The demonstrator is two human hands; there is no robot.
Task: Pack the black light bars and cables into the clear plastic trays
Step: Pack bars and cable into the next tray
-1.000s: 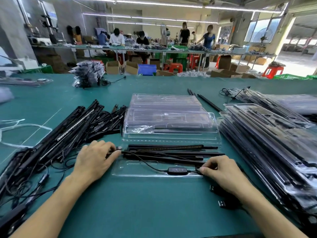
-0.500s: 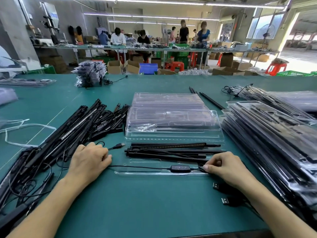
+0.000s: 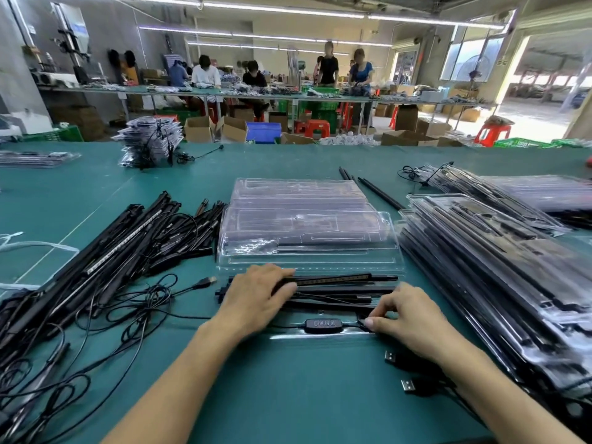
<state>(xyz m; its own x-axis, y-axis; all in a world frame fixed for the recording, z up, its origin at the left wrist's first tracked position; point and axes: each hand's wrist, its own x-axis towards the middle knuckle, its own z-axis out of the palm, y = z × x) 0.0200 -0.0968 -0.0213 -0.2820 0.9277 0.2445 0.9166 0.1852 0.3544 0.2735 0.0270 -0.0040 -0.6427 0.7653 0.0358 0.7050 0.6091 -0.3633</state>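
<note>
Nearest to me, two USB plugs (image 3: 394, 357) lie on the green bench (image 3: 288, 395), just beside my right forearm. My right hand (image 3: 413, 322) sits at the near right corner of the open clear tray (image 3: 320, 336), its thumb and forefinger clenched in a pinch on the thin black cable (image 3: 352, 325), just right of the inline controller (image 3: 323, 324). The controller lies in the tray's front channel.

My left hand (image 3: 256, 299) rests palm down on the left end of the black light bars (image 3: 339, 280). Its fingers (image 3: 285, 285) are released and laid flat across them. The bars lie side by side along the tray, behind the controller.

Directly behind the bars stands a clear lid (image 3: 307, 238); I think it is hinged to this tray, though the glare keeps me from being sure. Behind it is a stack of empty trays (image 3: 304, 193).

To the left is a pile of loose light bars and cables (image 3: 121, 248), with one USB plug (image 3: 208, 280) trailing toward the tray. To the right, packed trays (image 3: 480, 277) are stacked at a slant.

Farther off, another heap of packed trays (image 3: 150, 142) sits near the bench's far edge. Beyond that, people work at a second long table (image 3: 288, 96).
</note>
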